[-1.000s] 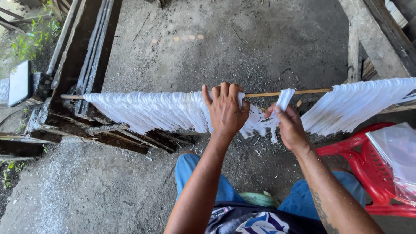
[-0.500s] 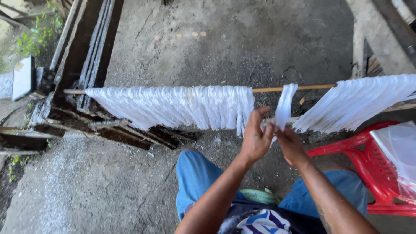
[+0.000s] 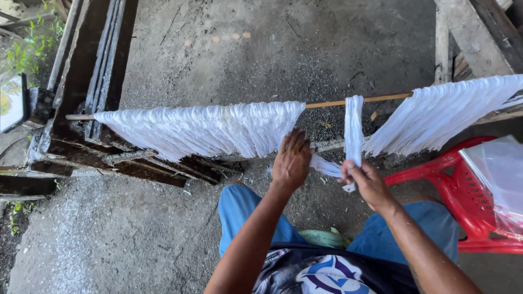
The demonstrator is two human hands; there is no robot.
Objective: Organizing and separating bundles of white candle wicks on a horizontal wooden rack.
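red chair (image 3: 463,185) and pole (image 3: 327,103) cut off rightward.

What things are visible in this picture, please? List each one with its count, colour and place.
wooden rod: one, light brown, lying across the middle.
left bundle of strands: one, white, hanging on the rod.
single strip: one, white, hanging apart on the rod.
right bundle of strands: one, white, at the right end.
plastic chair: one, red, lower right.
clear plastic bag: one, on the chair.
dark timbers: several, on the ground at left.
concrete ground: grey.
left hand: at the left bundle's edge.
right hand: pinching the single strip's lower end.
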